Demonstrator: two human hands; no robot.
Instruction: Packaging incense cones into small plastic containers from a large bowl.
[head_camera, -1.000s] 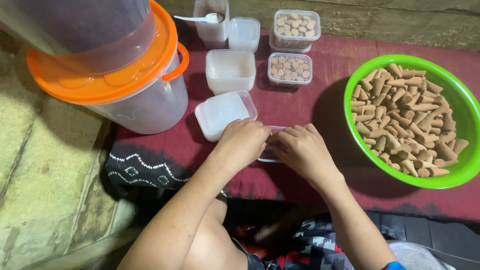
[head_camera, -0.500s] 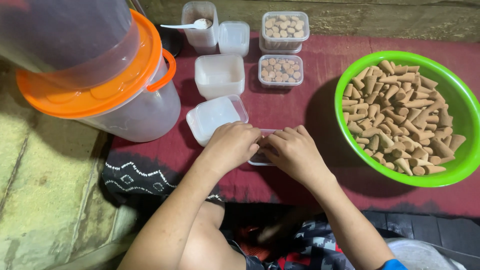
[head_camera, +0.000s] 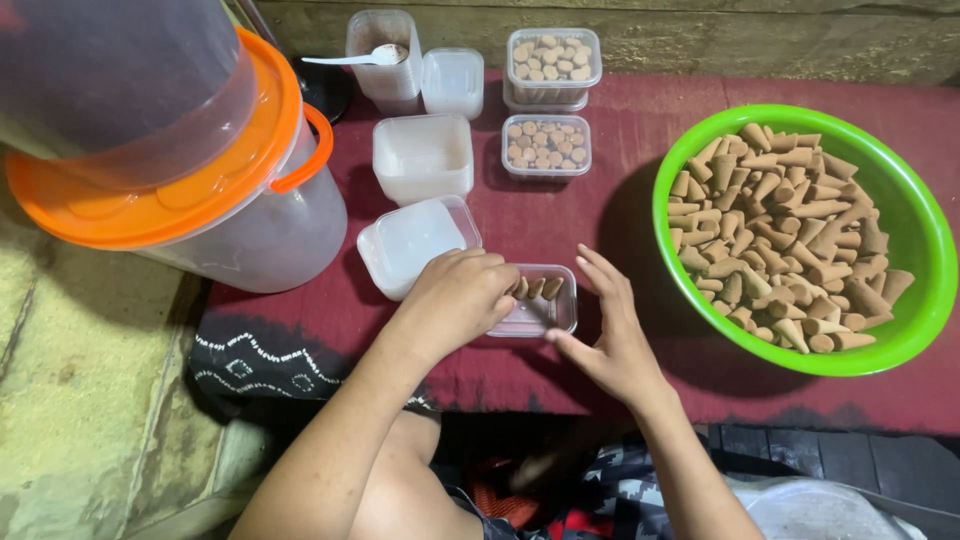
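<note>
Head view: we see both hands at a small clear tub (head_camera: 535, 303) holding a few brown cones.
Left hand (head_camera: 455, 297) curls over the tub's edge, grasping it; right hand (head_camera: 607, 337) hovers spread, released, beside it; green bowl (head_camera: 925, 235) of cones stands near.

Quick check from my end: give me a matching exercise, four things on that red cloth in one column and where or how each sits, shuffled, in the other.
Things:
1. green bowl
2. white spoon
3. left hand
4. big tub with orange lid

Places or states:
A. on top of a tall clear container at the far edge
B. over the small clear box with a few cones in it
C. heaped with tan cones, on the right
D. at the left edge, beside empty white boxes

Pairs: 1-C, 2-A, 3-B, 4-D
</note>
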